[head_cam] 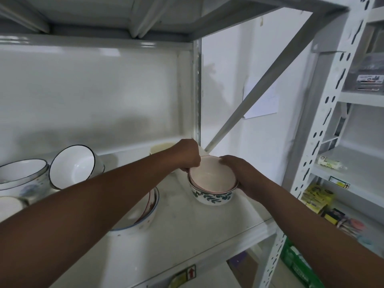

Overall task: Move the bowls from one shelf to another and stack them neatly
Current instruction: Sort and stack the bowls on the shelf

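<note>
A pale pink bowl (212, 178) sits nested in a white bowl with green leaf print (212, 198) on the white shelf (207, 227). My left hand (187, 155) grips the pink bowl's far left rim. On the right rim and side rests my right hand (239, 171), fingers wrapped over the edge. A cream bowl (161, 148) stands behind my left hand, partly hidden. Under my left forearm lies a blue-rimmed stack of bowls (145, 215).
At the left a black-rimmed white bowl (74, 166) leans on its side beside stacked white bowls (22, 177). A diagonal brace (259, 84) and a perforated upright (324, 121) bound the shelf on the right. The neighbouring rack (353, 173) holds packets and small items.
</note>
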`<control>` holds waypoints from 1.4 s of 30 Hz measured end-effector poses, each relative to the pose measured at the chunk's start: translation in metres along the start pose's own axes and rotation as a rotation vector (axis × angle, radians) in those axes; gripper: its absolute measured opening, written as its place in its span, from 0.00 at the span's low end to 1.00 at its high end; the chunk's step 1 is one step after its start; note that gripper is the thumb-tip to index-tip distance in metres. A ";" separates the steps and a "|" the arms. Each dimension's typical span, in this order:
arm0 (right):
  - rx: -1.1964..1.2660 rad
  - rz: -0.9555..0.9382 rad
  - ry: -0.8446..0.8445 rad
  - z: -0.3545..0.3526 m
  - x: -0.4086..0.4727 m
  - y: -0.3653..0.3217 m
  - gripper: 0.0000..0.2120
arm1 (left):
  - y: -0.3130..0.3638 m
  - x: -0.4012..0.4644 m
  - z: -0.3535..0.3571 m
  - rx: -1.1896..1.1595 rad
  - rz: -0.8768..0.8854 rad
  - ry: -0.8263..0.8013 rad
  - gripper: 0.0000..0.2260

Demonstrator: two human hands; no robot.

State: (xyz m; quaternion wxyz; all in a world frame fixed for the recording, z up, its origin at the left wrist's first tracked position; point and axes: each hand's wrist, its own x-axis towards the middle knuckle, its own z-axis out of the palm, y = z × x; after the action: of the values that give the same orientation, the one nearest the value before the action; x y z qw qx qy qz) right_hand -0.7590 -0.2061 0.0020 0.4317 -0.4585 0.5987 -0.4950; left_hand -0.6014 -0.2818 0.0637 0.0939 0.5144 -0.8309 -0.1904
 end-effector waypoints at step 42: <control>-0.620 -0.540 0.100 0.073 -0.013 -0.077 0.08 | -0.092 -0.145 -0.094 0.024 -0.053 0.396 0.08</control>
State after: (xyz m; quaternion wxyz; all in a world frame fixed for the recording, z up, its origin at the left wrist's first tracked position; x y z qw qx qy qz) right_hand -0.6760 -0.2152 0.0684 0.0983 -0.6825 0.5980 -0.4085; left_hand -0.4271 -0.2098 0.1166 0.2441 0.5645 -0.7847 -0.0778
